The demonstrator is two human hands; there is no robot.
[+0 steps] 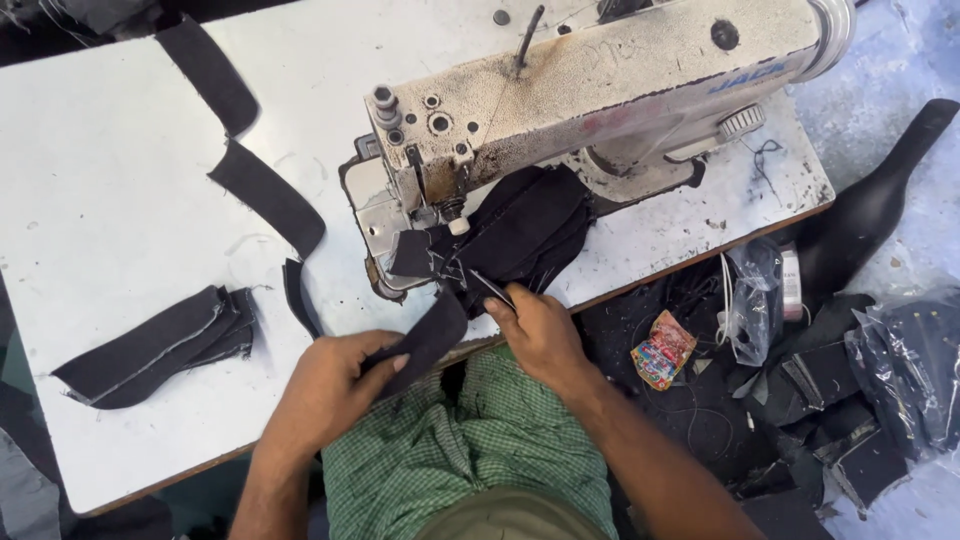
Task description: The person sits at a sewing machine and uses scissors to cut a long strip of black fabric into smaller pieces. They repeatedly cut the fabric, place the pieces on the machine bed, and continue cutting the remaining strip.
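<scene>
Left hand (335,385) grip pinches the dark fabric strip (432,335); right hand (535,330) grip holds small snips (490,287) beside it.

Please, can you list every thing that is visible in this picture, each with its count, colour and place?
sewing machine: one, worn off-white, top centre of the table
table: one, white, across the left and centre
dark fabric bundle: one, black, under the machine's needle
fabric strip: one, black, at the table's front edge
stacked fabric pieces: one pile, black, left on the table
loose strips: several, black, upper left of the table
snack wrapper: one, red and multicoloured, floor at right
clear plastic bag: one, floor at right
left hand: grips the fabric strip
right hand: holds a thin tool, on the bundle
</scene>
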